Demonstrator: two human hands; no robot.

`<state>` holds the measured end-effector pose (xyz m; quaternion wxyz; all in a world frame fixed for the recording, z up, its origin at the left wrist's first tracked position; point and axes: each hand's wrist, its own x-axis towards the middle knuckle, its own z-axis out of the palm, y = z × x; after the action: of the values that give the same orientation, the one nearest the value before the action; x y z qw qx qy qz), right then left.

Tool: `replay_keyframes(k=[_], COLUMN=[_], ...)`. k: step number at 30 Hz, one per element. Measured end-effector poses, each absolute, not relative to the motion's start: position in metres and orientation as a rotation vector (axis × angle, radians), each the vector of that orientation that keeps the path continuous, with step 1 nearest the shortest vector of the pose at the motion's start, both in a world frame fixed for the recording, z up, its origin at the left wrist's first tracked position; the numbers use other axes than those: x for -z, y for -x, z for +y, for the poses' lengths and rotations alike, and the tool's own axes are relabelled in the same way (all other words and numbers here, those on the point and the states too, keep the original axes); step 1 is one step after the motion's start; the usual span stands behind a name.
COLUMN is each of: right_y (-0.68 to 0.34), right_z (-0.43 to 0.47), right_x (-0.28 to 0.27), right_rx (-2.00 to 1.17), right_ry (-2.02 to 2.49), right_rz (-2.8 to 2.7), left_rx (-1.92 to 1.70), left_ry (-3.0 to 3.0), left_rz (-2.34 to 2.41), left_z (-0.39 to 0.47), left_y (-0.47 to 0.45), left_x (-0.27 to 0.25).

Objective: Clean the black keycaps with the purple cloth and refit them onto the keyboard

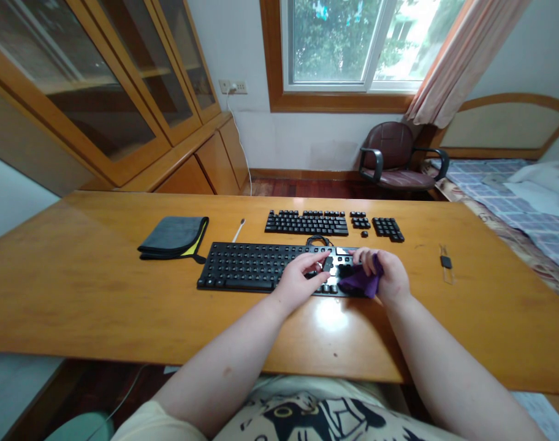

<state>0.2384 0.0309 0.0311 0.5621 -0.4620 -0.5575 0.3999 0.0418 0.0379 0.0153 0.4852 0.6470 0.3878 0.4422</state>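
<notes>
A black keyboard with its keycaps off, bare switches showing, lies across the desk in front of me. My left hand rests over its right half, thumb and index finger apart, with no held object visible between them. In my right hand, closed fingers grip a bunched purple cloth that hangs against the keyboard's right end. Part of the number-pad area is hidden by both hands and the cloth.
Behind the keyboard sit removed black keycaps in rows, with number-pad keycaps to their right. A folded grey cloth and a small white brush lie left. At right is a wire keycap puller.
</notes>
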Motion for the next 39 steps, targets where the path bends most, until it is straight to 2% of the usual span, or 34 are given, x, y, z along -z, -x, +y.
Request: replay_keyframes(k=[3, 6, 10, 16, 22, 27, 39], right_y=[-0.241, -0.242, -0.242, -0.246, -0.268, -0.279, -0.271], right_z=[0.03, 0.029, 0.03, 0.033, 0.041, 0.046, 0.043], right_x=[-0.039, -0.046, -0.05, -0.046, -0.04, -0.036, -0.04], right_rx=[-0.9, -0.759, -0.78, -0.965, -1.122, -1.217, -1.251], right_ry=[1.147, 1.156, 1.105, 1.329, 1.572, 1.548, 1.646], right_rz=[-1.381, -1.704, -2.054, -2.028, -1.967, -1.879, -2.067], left_rx=[-1.019, -0.976, -0.919, -0.813, -0.689, -0.684, -0.69], left_ry=[-1.717, -1.79, -1.84, -1.847, -2.329, -2.393, -2.385], left_rz=[0.959, 0.94, 0.924, 0.911, 0.939, 0.935, 0.928], left_z=[0.038, 0.039, 0.038, 0.033, 0.033, 0.034, 0.034], left_y=[-0.039, -0.038, -0.038, -0.042, -0.042, -0.042, -0.043], left_x=[-0.018, -0.02, -0.017, -0.016, -0.018, -0.015, -0.012])
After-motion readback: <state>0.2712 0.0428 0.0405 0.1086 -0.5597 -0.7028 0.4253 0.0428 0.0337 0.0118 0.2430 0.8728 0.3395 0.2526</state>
